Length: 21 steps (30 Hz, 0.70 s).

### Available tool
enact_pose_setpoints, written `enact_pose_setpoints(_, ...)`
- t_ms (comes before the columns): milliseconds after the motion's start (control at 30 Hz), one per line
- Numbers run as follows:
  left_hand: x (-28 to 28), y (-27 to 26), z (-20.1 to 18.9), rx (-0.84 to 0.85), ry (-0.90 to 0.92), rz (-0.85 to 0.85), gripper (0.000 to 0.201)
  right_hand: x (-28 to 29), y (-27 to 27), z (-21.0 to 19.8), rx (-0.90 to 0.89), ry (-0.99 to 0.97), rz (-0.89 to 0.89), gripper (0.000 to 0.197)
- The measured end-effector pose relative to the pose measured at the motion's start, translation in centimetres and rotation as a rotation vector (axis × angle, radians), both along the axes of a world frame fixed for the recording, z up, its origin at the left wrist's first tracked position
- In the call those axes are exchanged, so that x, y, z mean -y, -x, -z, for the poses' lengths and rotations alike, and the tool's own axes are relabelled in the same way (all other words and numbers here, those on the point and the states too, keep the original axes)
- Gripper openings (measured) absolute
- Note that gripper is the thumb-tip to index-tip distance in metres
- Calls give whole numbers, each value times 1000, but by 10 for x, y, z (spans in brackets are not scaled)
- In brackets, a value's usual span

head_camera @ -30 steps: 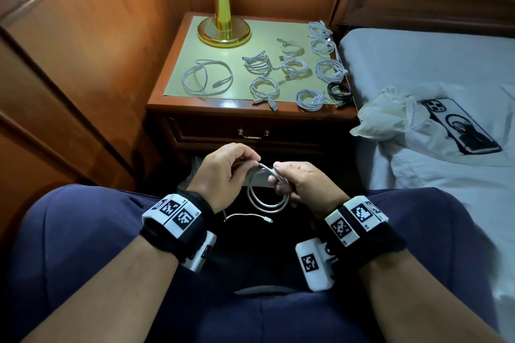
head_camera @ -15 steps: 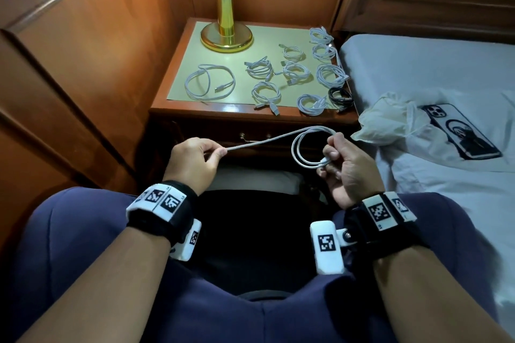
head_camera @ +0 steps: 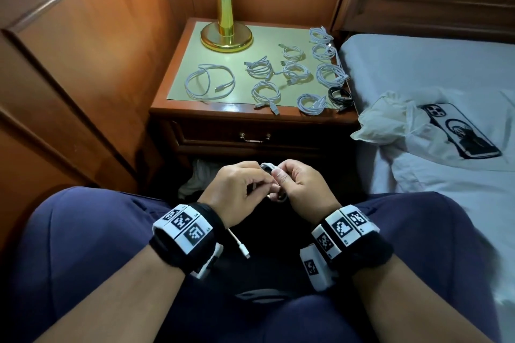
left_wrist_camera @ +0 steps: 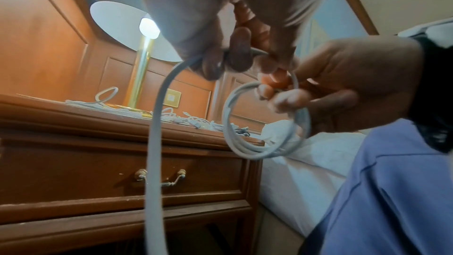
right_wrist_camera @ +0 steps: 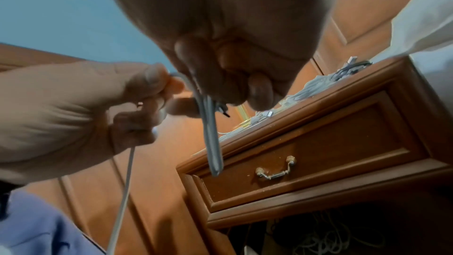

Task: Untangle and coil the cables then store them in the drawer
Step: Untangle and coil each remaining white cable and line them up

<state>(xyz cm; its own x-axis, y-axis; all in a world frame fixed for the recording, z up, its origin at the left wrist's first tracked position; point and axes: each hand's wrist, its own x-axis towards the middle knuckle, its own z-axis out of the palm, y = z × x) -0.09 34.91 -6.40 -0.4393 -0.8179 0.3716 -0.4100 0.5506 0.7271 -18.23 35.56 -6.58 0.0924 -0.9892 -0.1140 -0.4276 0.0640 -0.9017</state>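
Both hands pinch the cable (head_camera: 269, 168): right hand (head_camera: 302, 182) holds the coil, left hand (head_camera: 237, 189) at 9 o'clock should feed the tail in small, even loops

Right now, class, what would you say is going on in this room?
A seated person is winding a white cable into a small coil. The right hand grips the loops, the left hand pinches the cable beside them, and the loose end hangs below. Other coiled cables lie on the nightstand. Its drawer is shut.
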Motion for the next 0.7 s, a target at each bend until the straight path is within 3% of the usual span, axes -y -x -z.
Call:
enact_pose_setpoints(133,9,-7,0,-8,46,-68,2,5,-1,0,68,-38,-20,31)
enact_pose_setpoints(267,19,-15,3,10,87,-140,11,6,-1,-3,221,-121,-63,36)
enact_pose_setpoints(433,20,-13,6,-42,101,-272,4,6,1,-12,444,-174,-102,35)
enact_pose_setpoints(533,18,-8,5,-128,-56,-324,5,5,0,-15,482,-166,-106,36)
enact_pose_setpoints(633,13,-7,-1,-249,-446,-262,13,3,-2,-16,470,-136,-104,35)
enact_pose_setpoints(700,12,-7,-4,-423,-644,-185,24,3,-3,-16,447,-109,-89,33)
